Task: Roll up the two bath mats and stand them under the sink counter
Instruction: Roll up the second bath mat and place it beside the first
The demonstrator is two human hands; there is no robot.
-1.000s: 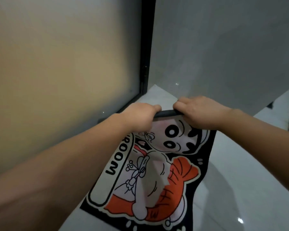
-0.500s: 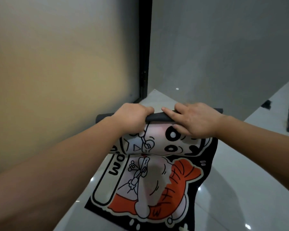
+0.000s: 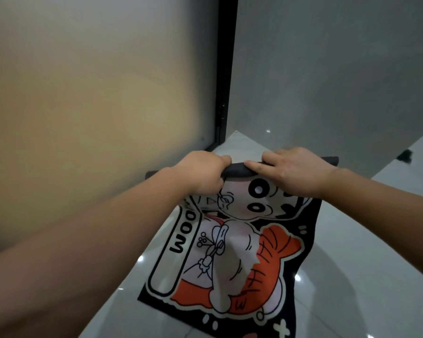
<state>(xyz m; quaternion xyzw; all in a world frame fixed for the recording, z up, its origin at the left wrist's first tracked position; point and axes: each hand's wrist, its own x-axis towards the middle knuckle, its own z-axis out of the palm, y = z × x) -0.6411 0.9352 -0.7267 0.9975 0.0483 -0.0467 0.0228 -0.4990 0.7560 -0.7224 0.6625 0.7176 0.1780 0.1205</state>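
From the head view I see one bath mat spread on the glossy pale floor, its printed cartoon face up, an orange fish shape and upside-down letters showing on a black border. Its far end is turned into a thin black roll that runs crosswise, and both of my hands sit on that roll. My left hand is curled tight around it, fingers tucked under toward the print. My right hand lies over the top, fingers pressed down on the roll rather than fully wrapped, the index tip close to my left thumb. The roll's ends stick out past each hand: the left end lies just beside the frosted panel, the right end points toward the grey wall. Those two surfaces meet at a black frame post just beyond the roll, so room ahead is tight. The mat's left long edge runs near the panel's base, while to the right of its right edge the floor lies bare and wide. The near edge of the mat lies flat, running out of frame at the bottom.
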